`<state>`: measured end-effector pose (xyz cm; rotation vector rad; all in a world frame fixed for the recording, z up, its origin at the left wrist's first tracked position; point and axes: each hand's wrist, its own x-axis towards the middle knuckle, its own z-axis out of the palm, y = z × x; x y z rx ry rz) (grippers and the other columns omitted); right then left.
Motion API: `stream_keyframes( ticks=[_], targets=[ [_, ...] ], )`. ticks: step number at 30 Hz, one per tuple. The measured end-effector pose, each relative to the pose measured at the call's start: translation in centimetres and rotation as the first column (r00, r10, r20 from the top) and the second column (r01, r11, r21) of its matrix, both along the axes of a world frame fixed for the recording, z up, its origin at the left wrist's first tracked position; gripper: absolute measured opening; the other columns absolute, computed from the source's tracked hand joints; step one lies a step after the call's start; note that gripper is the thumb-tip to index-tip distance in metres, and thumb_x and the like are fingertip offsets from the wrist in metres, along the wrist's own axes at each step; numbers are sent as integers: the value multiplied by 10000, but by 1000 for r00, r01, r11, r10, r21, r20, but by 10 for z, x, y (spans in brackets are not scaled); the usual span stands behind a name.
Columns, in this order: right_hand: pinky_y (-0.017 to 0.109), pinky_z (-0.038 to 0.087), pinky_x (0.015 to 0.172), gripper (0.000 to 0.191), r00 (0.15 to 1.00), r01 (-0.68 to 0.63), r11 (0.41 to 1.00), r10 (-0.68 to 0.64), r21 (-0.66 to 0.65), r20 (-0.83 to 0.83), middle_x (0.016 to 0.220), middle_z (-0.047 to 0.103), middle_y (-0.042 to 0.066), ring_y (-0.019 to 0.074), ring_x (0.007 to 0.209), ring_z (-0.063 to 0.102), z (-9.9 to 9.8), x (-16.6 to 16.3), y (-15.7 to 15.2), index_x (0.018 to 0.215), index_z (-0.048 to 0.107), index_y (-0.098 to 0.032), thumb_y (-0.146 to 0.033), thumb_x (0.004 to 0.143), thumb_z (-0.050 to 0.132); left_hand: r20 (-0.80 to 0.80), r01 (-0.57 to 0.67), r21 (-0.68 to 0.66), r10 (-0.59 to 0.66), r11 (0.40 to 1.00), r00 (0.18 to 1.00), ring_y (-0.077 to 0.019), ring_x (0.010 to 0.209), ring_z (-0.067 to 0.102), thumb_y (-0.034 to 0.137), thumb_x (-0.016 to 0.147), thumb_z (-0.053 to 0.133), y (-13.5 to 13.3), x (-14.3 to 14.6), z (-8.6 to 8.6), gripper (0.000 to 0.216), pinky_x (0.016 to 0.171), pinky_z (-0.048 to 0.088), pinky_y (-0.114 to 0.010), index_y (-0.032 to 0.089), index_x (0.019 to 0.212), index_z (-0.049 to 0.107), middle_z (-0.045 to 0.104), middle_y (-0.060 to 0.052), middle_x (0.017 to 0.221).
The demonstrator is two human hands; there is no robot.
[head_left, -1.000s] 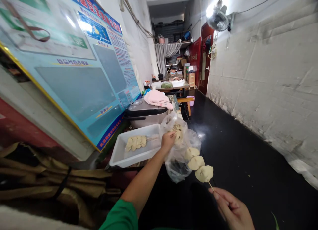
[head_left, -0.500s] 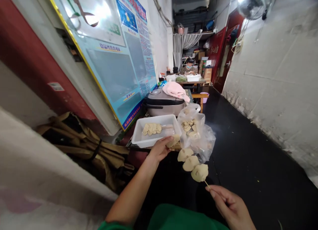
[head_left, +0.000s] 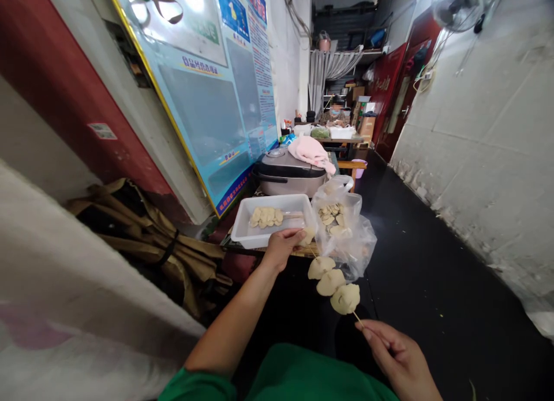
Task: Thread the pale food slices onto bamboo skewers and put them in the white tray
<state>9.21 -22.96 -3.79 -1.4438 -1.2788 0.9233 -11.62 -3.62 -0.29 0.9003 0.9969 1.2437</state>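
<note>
My right hand [head_left: 396, 355] pinches the lower end of a thin wooden skewer [head_left: 358, 318]. Three pale, flat slices [head_left: 332, 282] are threaded along it, slanting up to the left. Between the fingertips of my left hand [head_left: 281, 246] is one more pale slice [head_left: 307, 236], held by the skewer's upper tip; whether the tip pierces it I cannot tell. Just behind that hand stands a white plastic tub [head_left: 249, 239] with filled skewers of slices [head_left: 266, 217] lying in it. Right of the tub, a clear plastic bag [head_left: 359, 242] holds loose slices [head_left: 332, 215].
Behind the tub sits a grey electric cooker [head_left: 289, 182] with a pink cloth [head_left: 309, 152] on it. Farther back, a person sits at a table [head_left: 341, 139] with containers. Folded brown fabric [head_left: 173, 257] stands at the left, by a blue wall board [head_left: 203, 107]. A wall fan [head_left: 457, 7] hangs upper right.
My left hand has shifted slightly right with its slice, nearer the skewer's tip. My right hand keeps its pinch on the skewer. The whole view has tilted a little.
</note>
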Motion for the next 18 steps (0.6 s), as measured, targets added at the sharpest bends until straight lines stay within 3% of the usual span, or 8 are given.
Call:
stream_keyframes(
  ticks=[8, 18],
  targets=[
    [204, 377, 388, 295, 1000, 20, 1000, -20, 1, -6, 464, 559, -8, 107, 406, 414, 2, 2, -2, 794, 777, -205, -454, 715, 640, -17, 43, 70, -42, 997, 999, -94, 633, 556, 335, 530, 811, -1, -1, 3, 346, 538, 409, -181, 127, 794, 729, 685, -41, 717],
    [198, 338, 371, 300, 999, 17, 1000, -18, -18, -45, 432, 484, -29, 98, 394, 365, 0, 3, -4, 798, 772, -206, -463, 717, 639, 76, 72, -32, -69, 997, 995, -138, 690, 618, 267, 577, 804, -7, 2, 14, 293, 648, 512, -276, 112, 802, 699, 688, -66, 784]
  ],
)
